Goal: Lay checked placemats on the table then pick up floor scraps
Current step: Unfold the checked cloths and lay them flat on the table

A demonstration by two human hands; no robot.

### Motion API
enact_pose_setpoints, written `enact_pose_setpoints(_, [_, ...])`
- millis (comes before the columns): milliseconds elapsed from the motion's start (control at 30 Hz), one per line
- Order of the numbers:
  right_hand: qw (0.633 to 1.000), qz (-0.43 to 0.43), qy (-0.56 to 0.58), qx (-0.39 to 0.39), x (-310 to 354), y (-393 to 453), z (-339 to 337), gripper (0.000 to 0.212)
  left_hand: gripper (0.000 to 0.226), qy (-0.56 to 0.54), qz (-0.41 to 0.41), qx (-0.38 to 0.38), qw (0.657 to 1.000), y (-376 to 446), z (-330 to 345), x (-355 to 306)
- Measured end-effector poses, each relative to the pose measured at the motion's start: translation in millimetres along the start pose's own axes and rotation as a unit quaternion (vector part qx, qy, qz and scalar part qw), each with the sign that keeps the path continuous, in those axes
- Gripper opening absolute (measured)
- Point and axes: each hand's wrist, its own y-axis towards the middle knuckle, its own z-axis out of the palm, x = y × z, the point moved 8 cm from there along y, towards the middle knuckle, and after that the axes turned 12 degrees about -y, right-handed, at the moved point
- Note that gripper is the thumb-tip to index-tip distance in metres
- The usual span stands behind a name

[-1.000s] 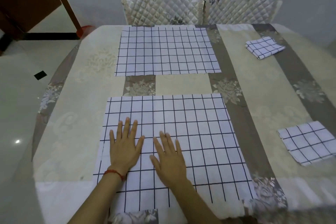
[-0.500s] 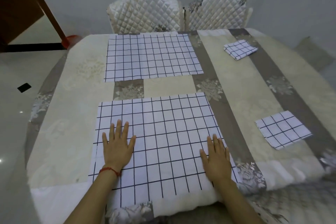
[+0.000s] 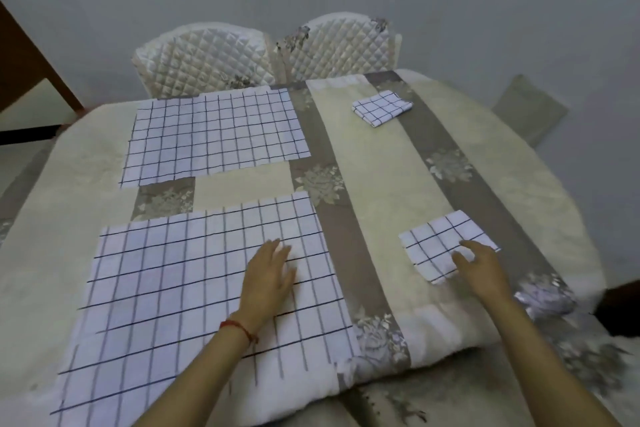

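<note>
Two white checked placemats lie spread flat on the table (image 3: 381,170): a near placemat (image 3: 173,288) and a far placemat (image 3: 214,135). My left hand (image 3: 266,281) rests open and flat on the near placemat's right part. A folded checked placemat (image 3: 440,243) lies at the near right; my right hand (image 3: 479,267) is open with its fingertips touching this folded cloth's near edge. Another folded checked placemat (image 3: 381,107) lies at the far right.
Two quilted white chairs (image 3: 207,55) (image 3: 339,42) stand at the table's far side. The cream and grey floral tablecloth (image 3: 374,343) hangs over the near edge. A brown wooden panel (image 3: 20,55) is at the far left, a grey wall behind.
My left hand slid right across the near placemat. My right hand left that placemat and moved right onto the folded cloth. The view turned to the right.
</note>
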Motion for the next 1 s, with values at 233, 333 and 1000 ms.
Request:
enact_pose_setpoints(233, [0.997, 0.027, -0.073, 0.0, -85, 65, -29, 0.028, 0.04, -0.036, 0.009, 0.067, 0.997, 42, 114, -118])
enact_pose_setpoints(333, [0.996, 0.029, -0.078, -0.012, -96, 81, -31, 0.04, 0.041, -0.03, 0.008, 0.078, 0.996, 61, 147, -146])
enact_pose_setpoints(1000, [0.978, -0.195, 0.026, -0.066, -20, 91, -67, 0.015, 0.052, -0.062, -0.008, 0.015, 0.998, 90, 157, -207])
